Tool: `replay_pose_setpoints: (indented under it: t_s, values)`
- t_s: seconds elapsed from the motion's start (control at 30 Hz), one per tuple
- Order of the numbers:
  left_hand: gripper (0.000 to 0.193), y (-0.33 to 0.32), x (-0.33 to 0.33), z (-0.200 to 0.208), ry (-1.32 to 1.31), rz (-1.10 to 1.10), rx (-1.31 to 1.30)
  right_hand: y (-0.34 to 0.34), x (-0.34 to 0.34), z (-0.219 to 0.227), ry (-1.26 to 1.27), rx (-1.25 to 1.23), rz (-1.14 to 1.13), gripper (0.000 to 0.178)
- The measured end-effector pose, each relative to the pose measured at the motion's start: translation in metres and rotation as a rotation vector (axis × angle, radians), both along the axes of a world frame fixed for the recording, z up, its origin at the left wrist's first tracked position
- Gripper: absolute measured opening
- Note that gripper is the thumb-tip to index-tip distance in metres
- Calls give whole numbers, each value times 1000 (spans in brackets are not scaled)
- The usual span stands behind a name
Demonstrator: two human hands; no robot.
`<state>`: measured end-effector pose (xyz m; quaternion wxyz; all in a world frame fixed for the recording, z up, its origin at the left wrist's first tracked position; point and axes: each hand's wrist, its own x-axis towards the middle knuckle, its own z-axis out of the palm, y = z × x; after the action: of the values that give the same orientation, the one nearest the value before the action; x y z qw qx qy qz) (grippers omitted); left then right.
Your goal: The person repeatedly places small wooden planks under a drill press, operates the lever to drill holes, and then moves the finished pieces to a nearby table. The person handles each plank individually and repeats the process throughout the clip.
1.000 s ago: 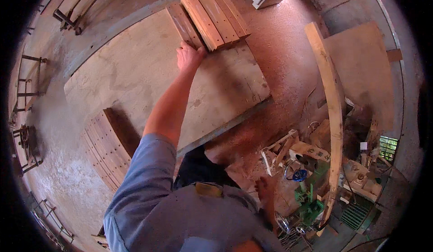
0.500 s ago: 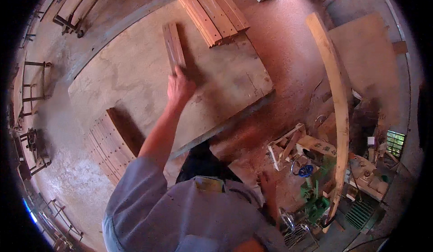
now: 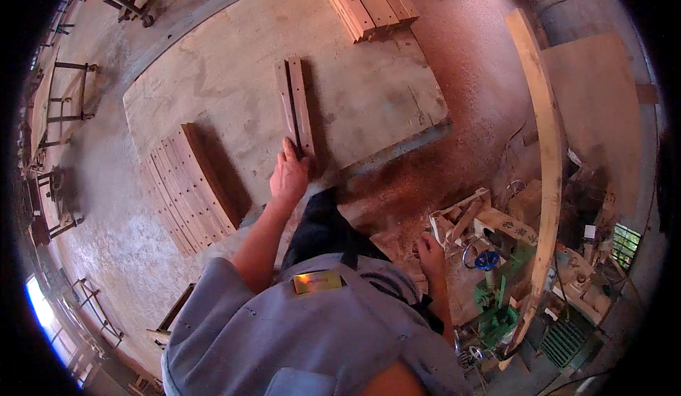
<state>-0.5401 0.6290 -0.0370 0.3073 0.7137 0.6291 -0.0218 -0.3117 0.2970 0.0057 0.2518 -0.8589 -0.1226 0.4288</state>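
Note:
My left hand (image 3: 289, 177) is at the near end of two narrow wooden slats (image 3: 301, 105), with its index finger on the left one and its thumb by the right one. The slats lie side by side on a large pale board (image 3: 220, 77), a dark gap between them and small holes along the visible faces. My right hand (image 3: 430, 252) hangs at my right side, fingers loosely bent and apart, with nothing visible in it. To the left of my left hand is a row of reddish-brown drilled slats (image 3: 188, 190).
Another stack of drilled slats (image 3: 365, 2) sits on the board's far edge. On the right, a long curved timber (image 3: 546, 162) stands over a green machine (image 3: 500, 311) with a blue handwheel (image 3: 486, 260) and wood scraps. Wheeled racks (image 3: 74, 91) line the left.
My left hand has drawn nearer to me with the slats, which now show a gap between them. My view has shifted, and my right hand shows more clearly.

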Motion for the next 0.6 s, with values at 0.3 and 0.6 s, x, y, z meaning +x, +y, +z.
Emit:
replay_pose_setpoints:
  t_s: [0.3, 0.6]
  values:
    - [35, -16, -23, 44, -974, 345, -527, -36, -16, 11, -51, 295, 51, 40]
    - [32, -224, 104, 137, -1218, 167, -786, -40, -33, 137, -739, 797, 490, 59]
